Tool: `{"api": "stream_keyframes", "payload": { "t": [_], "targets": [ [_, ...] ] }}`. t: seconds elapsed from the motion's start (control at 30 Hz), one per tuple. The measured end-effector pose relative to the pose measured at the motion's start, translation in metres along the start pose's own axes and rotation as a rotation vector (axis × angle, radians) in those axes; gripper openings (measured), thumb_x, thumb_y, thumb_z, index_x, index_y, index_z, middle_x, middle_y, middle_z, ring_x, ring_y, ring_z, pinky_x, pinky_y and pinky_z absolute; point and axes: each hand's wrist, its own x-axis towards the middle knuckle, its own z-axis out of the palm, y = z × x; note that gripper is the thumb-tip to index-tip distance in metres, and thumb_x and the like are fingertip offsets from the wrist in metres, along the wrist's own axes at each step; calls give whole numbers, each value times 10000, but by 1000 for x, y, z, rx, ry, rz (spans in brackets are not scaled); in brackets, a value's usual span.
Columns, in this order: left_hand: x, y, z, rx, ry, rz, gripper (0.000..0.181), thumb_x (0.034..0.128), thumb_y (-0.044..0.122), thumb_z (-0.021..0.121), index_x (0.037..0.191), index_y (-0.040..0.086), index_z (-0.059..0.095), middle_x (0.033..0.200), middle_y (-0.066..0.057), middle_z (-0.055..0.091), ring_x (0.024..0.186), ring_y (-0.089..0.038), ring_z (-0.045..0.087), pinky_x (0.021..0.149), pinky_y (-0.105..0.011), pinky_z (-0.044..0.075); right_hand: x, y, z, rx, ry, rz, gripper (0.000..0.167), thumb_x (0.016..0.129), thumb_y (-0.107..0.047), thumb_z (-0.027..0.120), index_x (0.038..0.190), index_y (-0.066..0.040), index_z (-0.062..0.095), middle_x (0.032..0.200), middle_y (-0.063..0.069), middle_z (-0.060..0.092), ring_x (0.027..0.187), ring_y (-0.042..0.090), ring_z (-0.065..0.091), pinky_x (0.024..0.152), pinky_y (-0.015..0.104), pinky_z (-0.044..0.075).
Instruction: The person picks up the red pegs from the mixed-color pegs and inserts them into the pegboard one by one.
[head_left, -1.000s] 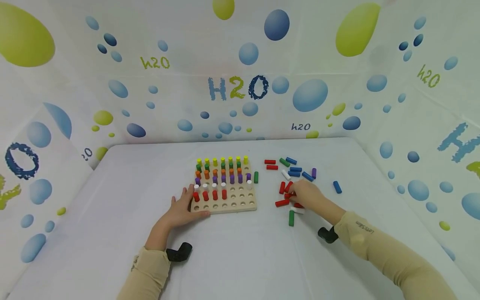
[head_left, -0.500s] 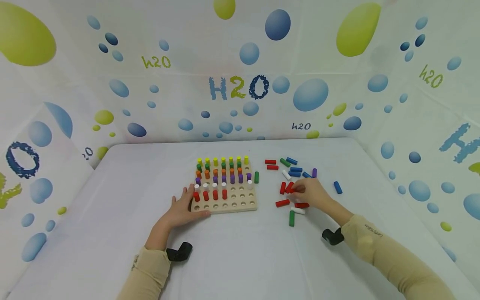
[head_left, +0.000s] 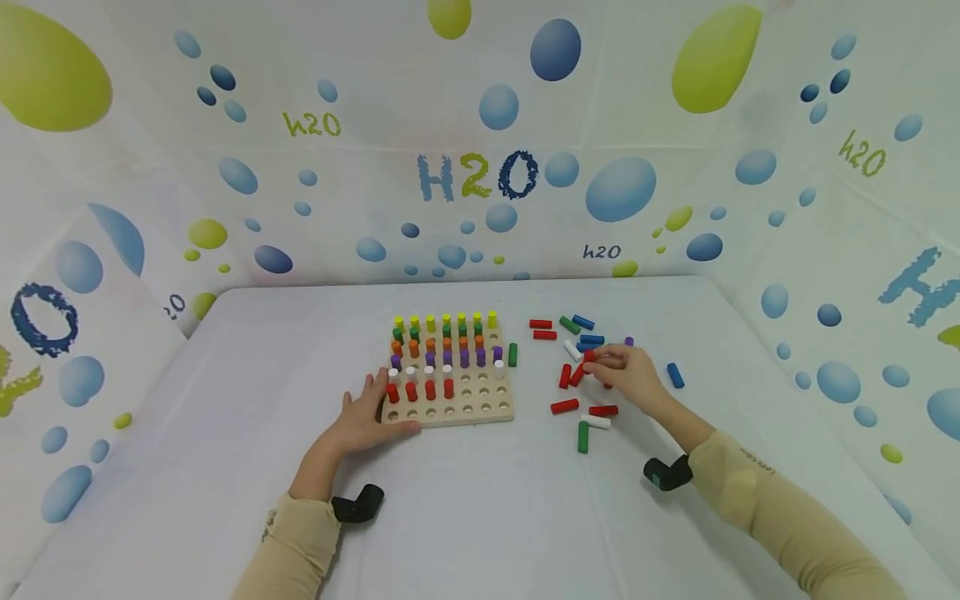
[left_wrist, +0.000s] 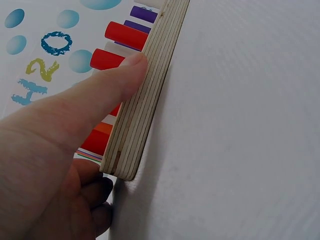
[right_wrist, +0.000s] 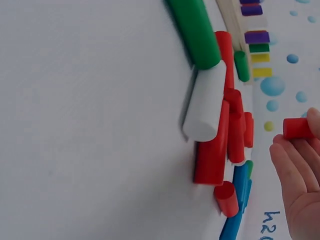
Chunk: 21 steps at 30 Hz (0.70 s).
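Note:
A wooden pegboard lies on the table, with upright yellow, green, orange, purple, white and red pegs in rows. My left hand holds its near left corner: the thumb lies along the front edge and the other fingers are at the left side. My right hand pinches a red peg between thumb and fingers, raised above the loose pegs to the right of the board. Under and around that hand lie several red pegs, a white peg and a green peg.
Blue pegs and a green peg lie farther back. One blue peg lies apart at the right. Beside the board's right edge is another green peg. A patterned backdrop rises behind the table.
My right hand has picked up a red peg from the pile and lifted it, moving slightly away from me. The left hand stays at the board's corner.

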Motion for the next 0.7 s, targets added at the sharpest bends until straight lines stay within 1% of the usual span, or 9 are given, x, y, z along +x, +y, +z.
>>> {"api": "stream_keyframes", "payload": {
  "t": [0.1, 0.17, 0.23, 0.3, 0.33, 0.4, 0.47, 0.57, 0.7],
  "targets": [
    [0, 0, 0, -2, -1, 2, 1135, 709, 570, 676, 1455, -1, 39, 1499, -220, 84, 1379, -341, -37, 1048, -548, -126, 0, -5, 0, 50, 3, 19, 438, 869, -289, 633, 1202, -20, 541, 1154, 188, 604, 1020, 290, 599, 823, 335, 509],
    [-1, 0, 0, -3, 0, 4, 1134, 710, 566, 678, 1455, -3, 40, 1499, -221, 85, 1379, -342, -37, 1047, -550, -126, 0, -9, 1, 66, 5, 26, 451, 864, -308, 636, 1206, -31, 540, 1158, 178, 605, 1031, 283, 593, 820, 312, 508],
    [0, -1, 0, -2, 2, 7, 1134, 709, 566, 678, 1455, -2, 40, 1499, -220, 87, 1379, -341, -36, 1047, -549, -127, 1, -11, 3, 76, 4, 24, 458, 860, -313, 640, 1206, -31, 540, 1152, 174, 610, 1037, 282, 591, 808, 284, 509],
    [0, -1, 1, -1, 3, 9, 1135, 709, 570, 677, 1455, -1, 40, 1499, -219, 87, 1379, -340, -35, 1047, -548, -127, 2, -14, 6, 85, 2, 24, 455, 860, -311, 640, 1204, -30, 541, 1149, 176, 611, 1040, 284, 587, 780, 282, 513],
    [0, -2, 1, -1, 3, 9, 1136, 709, 572, 676, 1456, 0, 40, 1500, -218, 88, 1380, -339, -36, 1048, -547, -128, 2, -14, 7, 91, 1, 26, 456, 859, -311, 641, 1204, -29, 540, 1152, 176, 610, 1041, 283, 584, 764, 289, 514],
    [1, -2, 1, -1, 4, 11, 1137, 708, 576, 674, 1455, -1, 39, 1500, -218, 89, 1380, -340, -35, 1049, -545, -127, 3, -16, 9, 95, -7, 26, 463, 860, -310, 640, 1208, -23, 536, 1162, 179, 603, 1045, 287, 582, 787, 322, 514],
    [1, -2, 1, -1, 5, 13, 1139, 706, 578, 674, 1455, -3, 41, 1499, -219, 91, 1380, -341, -33, 1048, -547, -126, 2, -19, 11, 107, -15, 29, 469, 859, -309, 642, 1214, -25, 530, 1173, 177, 597, 1057, 290, 577, 840, 377, 498],
    [1, -2, 1, -1, 4, 17, 1141, 705, 575, 676, 1453, -8, 43, 1498, -222, 95, 1379, -346, -30, 1046, -553, -125, 2, -23, 14, 126, -36, 17, 485, 861, -308, 640, 1230, -17, 519, 1185, 181, 590, 1100, 301, 556, 927, 440, 435],
    [1, -2, 1, 0, 1, 16, 1141, 704, 576, 676, 1454, -6, 44, 1498, -221, 95, 1379, -346, -30, 1046, -554, -123, 3, -28, 19, 149, -49, 3, 488, 862, -299, 640, 1236, -11, 518, 1179, 180, 595, 1130, 307, 535, 953, 462, 402]
  ]
}}
